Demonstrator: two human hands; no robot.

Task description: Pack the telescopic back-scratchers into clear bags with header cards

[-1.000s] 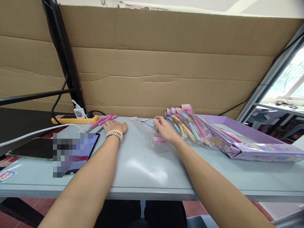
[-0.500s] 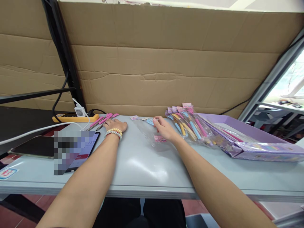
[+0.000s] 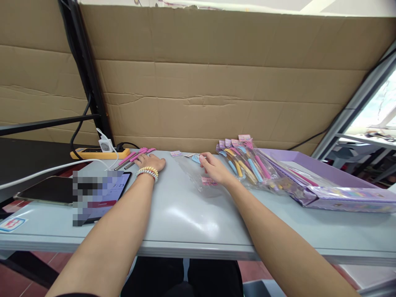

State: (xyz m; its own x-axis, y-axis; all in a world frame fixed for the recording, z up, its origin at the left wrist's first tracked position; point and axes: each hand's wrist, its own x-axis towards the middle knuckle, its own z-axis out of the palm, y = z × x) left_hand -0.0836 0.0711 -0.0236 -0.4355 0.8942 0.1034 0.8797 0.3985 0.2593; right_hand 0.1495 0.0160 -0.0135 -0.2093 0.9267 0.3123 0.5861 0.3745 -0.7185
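My left hand [image 3: 151, 162] rests palm down at the back left of the table, its fingers spread over a few pink-handled metal sticks [image 3: 136, 156]. Bracelets circle that wrist. To the right, the fingers of my right hand [image 3: 214, 167] are closed together on a clear plastic bag [image 3: 194, 173] with pink labels. A light blue piece [image 3: 196, 158] shows right at the fingertips; whether it is inside the bag I cannot tell. Beside this hand lies a pile of bagged sticks [image 3: 246, 163] with blue, yellow and pink handles.
An open purple box [image 3: 337, 200] stands at the right. On the left lie a tablet [image 3: 116, 185], a dark phone-like device [image 3: 46, 189] and a yellow power strip [image 3: 120, 154] with a white charger and cable. A cardboard wall [image 3: 198, 82] closes off the back.
The view has shifted very slightly. Both hands and the things about them stay practically where they were.
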